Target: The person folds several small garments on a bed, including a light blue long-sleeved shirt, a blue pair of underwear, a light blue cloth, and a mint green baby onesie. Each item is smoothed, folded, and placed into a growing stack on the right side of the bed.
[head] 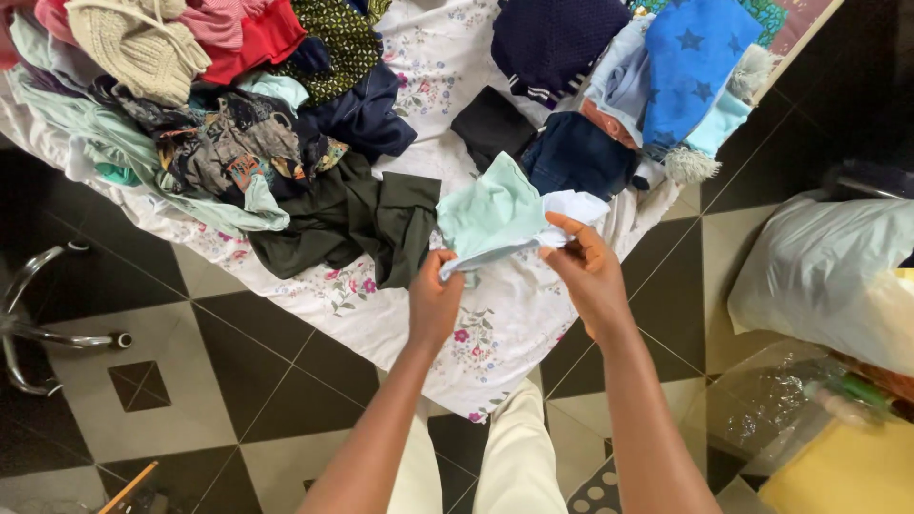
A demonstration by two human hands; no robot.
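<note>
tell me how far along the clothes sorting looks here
Done, it seems: a few folded pieces, a black one and a navy one, lie flat on the floral sheet, with a blue star-print garment beside them. In hand: the left hand and right hand hold a mint-green garment by its edge. Left: a big jumbled pile at the left, unfolded.

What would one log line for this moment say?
left hand: grips mint cloth | right hand: pinches its white edge | below: floral sheet | left: clothes pile
</note>
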